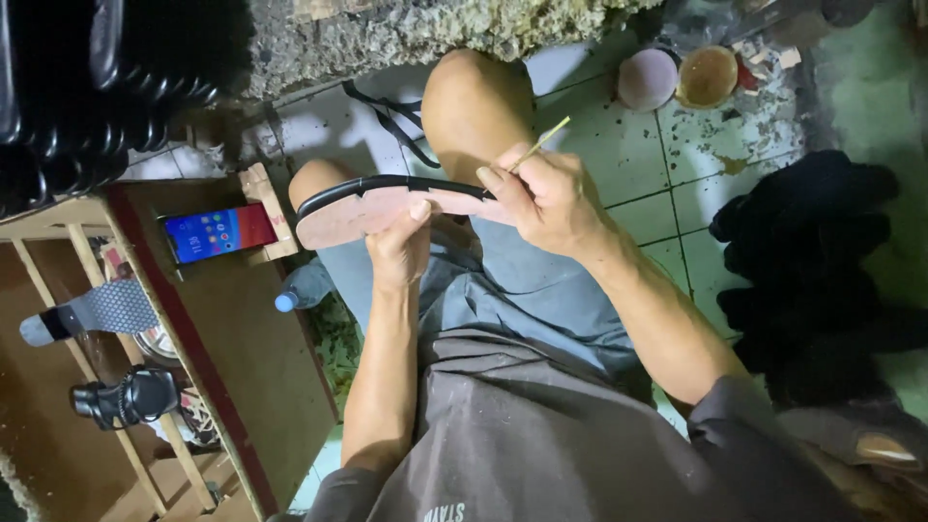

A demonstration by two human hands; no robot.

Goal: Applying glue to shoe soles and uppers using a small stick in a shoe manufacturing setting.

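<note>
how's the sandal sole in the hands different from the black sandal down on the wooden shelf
The sandal sole is flat, pinkish with a black rim, and held up over the knees: the left hand grips it and the right hand works on it with a thin stick. The black sandal is strappy, looks fully assembled, and lies untouched on the wooden shelf. Both are footwear.
</note>
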